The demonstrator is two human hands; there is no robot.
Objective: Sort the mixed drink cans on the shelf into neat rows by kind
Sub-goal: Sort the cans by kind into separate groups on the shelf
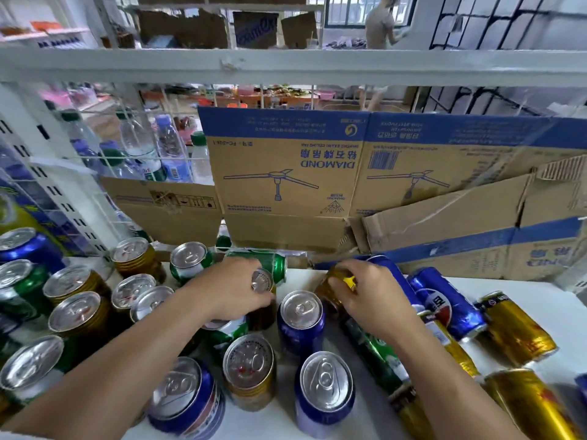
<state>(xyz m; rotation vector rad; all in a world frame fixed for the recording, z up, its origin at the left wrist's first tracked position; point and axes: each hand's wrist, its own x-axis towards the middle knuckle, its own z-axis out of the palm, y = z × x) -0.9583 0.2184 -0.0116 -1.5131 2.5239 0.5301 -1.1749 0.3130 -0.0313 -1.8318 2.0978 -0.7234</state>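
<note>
Amid toppled cans [444,303], left fingers [244,268] gripping gold can [262,281], right fingers [349,268] gripping amber can [328,295], cardboard [286,185] behind.

Royal blue with a red-and-white roundel on the blue can [444,301]; glossy gold streaked red on the gold can [516,328]; deep green and white on the green can [187,273]. Silver lids [301,308] throughout. White shelf [540,290]. Tan cardboard [286,173] banded blue, printed with blue fan outlines. Green and blue caps on clear bottles [139,144].
</note>
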